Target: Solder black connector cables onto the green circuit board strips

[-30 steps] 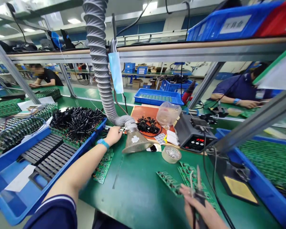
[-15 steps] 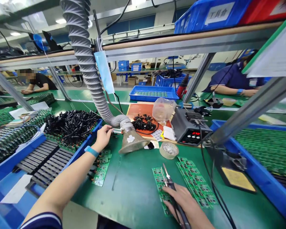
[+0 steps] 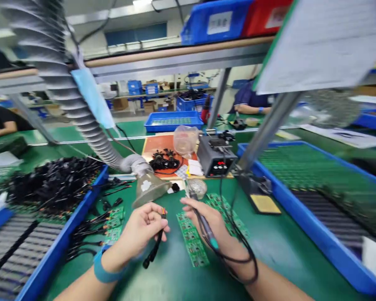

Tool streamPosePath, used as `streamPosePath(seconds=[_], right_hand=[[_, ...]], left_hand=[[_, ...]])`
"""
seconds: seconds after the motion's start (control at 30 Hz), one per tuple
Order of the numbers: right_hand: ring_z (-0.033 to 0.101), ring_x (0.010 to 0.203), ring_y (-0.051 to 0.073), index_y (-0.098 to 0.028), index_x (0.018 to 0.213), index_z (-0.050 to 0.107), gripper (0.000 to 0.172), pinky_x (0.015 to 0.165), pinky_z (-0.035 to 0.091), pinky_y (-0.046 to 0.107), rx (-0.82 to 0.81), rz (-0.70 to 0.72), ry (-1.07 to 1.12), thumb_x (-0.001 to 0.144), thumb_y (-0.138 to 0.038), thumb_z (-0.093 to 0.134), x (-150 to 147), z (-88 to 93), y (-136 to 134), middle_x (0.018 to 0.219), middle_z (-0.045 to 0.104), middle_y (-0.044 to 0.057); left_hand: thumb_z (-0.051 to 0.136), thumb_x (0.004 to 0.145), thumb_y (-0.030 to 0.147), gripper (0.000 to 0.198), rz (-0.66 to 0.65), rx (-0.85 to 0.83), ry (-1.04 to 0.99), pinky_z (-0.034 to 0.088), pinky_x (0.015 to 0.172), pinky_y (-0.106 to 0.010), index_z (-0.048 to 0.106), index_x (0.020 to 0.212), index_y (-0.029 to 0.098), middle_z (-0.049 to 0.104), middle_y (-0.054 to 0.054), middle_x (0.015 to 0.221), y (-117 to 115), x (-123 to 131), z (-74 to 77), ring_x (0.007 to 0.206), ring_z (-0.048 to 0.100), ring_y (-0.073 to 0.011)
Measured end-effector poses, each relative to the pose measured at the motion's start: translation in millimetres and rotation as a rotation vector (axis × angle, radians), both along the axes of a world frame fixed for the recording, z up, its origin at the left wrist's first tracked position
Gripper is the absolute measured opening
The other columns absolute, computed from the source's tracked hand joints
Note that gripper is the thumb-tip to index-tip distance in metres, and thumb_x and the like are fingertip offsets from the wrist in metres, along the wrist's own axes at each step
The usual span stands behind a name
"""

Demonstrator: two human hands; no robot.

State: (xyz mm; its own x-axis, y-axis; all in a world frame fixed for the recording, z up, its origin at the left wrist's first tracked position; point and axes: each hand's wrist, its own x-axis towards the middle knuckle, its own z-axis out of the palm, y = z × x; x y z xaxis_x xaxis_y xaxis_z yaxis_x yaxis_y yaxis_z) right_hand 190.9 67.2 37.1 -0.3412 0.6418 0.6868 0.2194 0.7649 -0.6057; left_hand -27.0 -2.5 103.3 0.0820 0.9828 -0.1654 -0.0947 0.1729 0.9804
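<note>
My left hand pinches a short black cable, its red and yellow wire ends up and black connectors hanging down. In my right hand is a soldering iron, its front end near a round dish of silvery bits; the tip is blurred. Below and between my hands lies a strip of green circuit boards. More green boards lie partly hidden behind my right hand. Left of my left hand, boards with black cables attached rest on the green bench.
A fume extractor hood hangs behind my left hand. The soldering station stands at the back, its sponge holder to the right. Blue bins flank me: cables at left, boards at right. The iron's cord loops over my right forearm.
My left hand has come back from beside the hood toward the middle, now with a black cable. My right hand has lifted the iron toward the dish. The view has turned right.
</note>
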Motion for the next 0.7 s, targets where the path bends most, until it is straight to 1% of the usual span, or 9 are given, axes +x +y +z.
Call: streamPosePath(seconds=[0.07,0.17,0.2,0.27,0.37,0.5,0.63,0.7], right_hand=[[0.077,0.091,0.019,-0.023,0.124,0.068,0.026,0.083,0.064,0.031,-0.149,-0.041,0.117,0.101,-0.021,0.056,-7,-1.9,3,0.108,0.078,0.007],[0.077,0.085,0.017,-0.022,0.117,0.069,0.023,0.078,0.063,0.028,-0.295,-0.022,0.159,0.095,-0.022,0.062,-10,-16.9,3,0.101,0.078,0.006],[0.076,0.082,0.017,-0.022,0.116,0.068,0.024,0.075,0.063,0.027,-0.332,-0.006,0.146,0.093,-0.022,0.064,-9,-22.0,2,0.098,0.078,0.005],[0.075,0.077,0.015,-0.021,0.117,0.067,0.028,0.068,0.061,0.023,-0.411,0.018,0.114,0.090,-0.021,0.065,-7,-29.9,-1,0.096,0.077,0.005],[0.072,0.069,0.012,-0.022,0.118,0.065,0.030,0.059,0.056,0.019,-0.491,0.057,0.088,0.088,-0.020,0.063,-6,-36.8,-2,0.090,0.075,0.003],[0.070,0.067,0.011,-0.023,0.115,0.065,0.027,0.062,0.057,0.020,-0.492,0.089,0.067,0.089,-0.019,0.062,-7,-42.3,-1,0.085,0.074,0.000],[0.067,0.061,0.010,-0.025,0.116,0.065,0.031,0.053,0.053,0.017,-0.564,0.082,0.036,0.086,-0.017,0.063,-7,-46.7,-3,0.086,0.073,-0.001],[0.066,0.058,0.009,-0.026,0.116,0.064,0.032,0.050,0.051,0.017,-0.587,0.090,0.044,0.085,-0.016,0.064,-7,-48.7,-4,0.087,0.072,-0.001]], left_hand=[[0.087,0.074,0.049,0.049,-0.068,-0.042,-0.057,0.042,0.046,-0.017,0.056,0.095,0.016,0.075,-0.004,0.068,13,19,-25.0,0.050,0.067,-0.0132],[0.087,0.073,0.050,0.051,-0.089,-0.081,-0.097,0.040,0.043,-0.017,0.054,0.094,0.017,0.074,-0.002,0.067,26,33,-59.3,0.048,0.065,-0.0119],[0.087,0.073,0.051,0.052,-0.091,-0.098,-0.100,0.039,0.043,-0.016,0.054,0.093,0.017,0.073,-0.002,0.066,27,35,-67.8,0.047,0.064,-0.0115],[0.088,0.072,0.052,0.053,-0.098,-0.143,-0.099,0.037,0.042,-0.016,0.054,0.093,0.017,0.073,-0.002,0.066,27,36,-79.7,0.046,0.063,-0.0111],[0.089,0.070,0.053,0.055,-0.102,-0.208,-0.106,0.038,0.043,-0.016,0.054,0.092,0.017,0.073,-0.002,0.065,25,36,-87.3,0.046,0.062,-0.0103],[0.089,0.069,0.052,0.054,-0.097,-0.261,-0.142,0.042,0.045,-0.017,0.054,0.089,0.017,0.072,0.000,0.065,25,38,-90.2,0.047,0.062,-0.0100],[0.090,0.070,0.049,0.051,-0.136,-0.287,-0.179,0.044,0.045,-0.017,0.053,0.086,0.017,0.072,0.000,0.066,25,38,-96.2,0.047,0.063,-0.0097],[0.090,0.070,0.048,0.050,-0.135,-0.281,-0.189,0.046,0.046,-0.018,0.053,0.085,0.017,0.073,-0.001,0.067,23,38,-100.5,0.047,0.062,-0.0095]])
